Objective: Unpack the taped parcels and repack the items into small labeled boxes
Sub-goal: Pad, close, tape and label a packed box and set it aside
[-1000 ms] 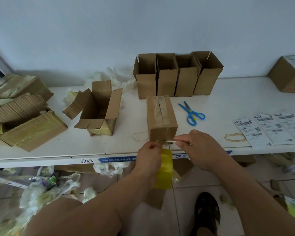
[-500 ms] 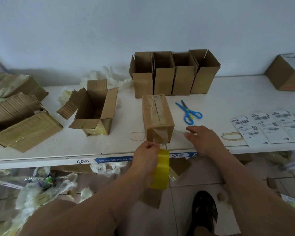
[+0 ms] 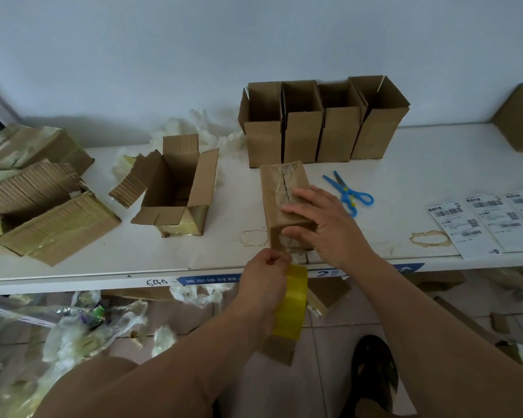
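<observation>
1. Head view: a small closed box [image 3: 284, 200] lies on the white table [image 3: 420, 164], near the front edge, in the middle of the picture.
2. The right hand [image 3: 323, 224] rests on the box. Its fingers are straight and lie flat over the top and the front end. It squeezes nothing.
3. The left hand [image 3: 264, 282] is at 6 o'clock from the box, just under the table edge. Its fingers are curled tight around a yellow tape roll [image 3: 290, 306]. The roll hangs below the fist.
4. A clear strip of tape seems to run from the roll up to the front of the box, but it is hard to see.
5. Four open small boxes [image 3: 320, 137] stand in a row at 12 o'clock from the closed box, side by side, by the wall.
6. Blue scissors [image 3: 349, 194] lie at 3 o'clock, near the box.
7. White labels [image 3: 483, 221] lie farther out at 3 o'clock.
8. An open box with loose flaps [image 3: 175, 188] sits at 9 o'clock.
9. Bigger taped boxes [image 3: 43, 206] lie far at 9 o'clock.
</observation>
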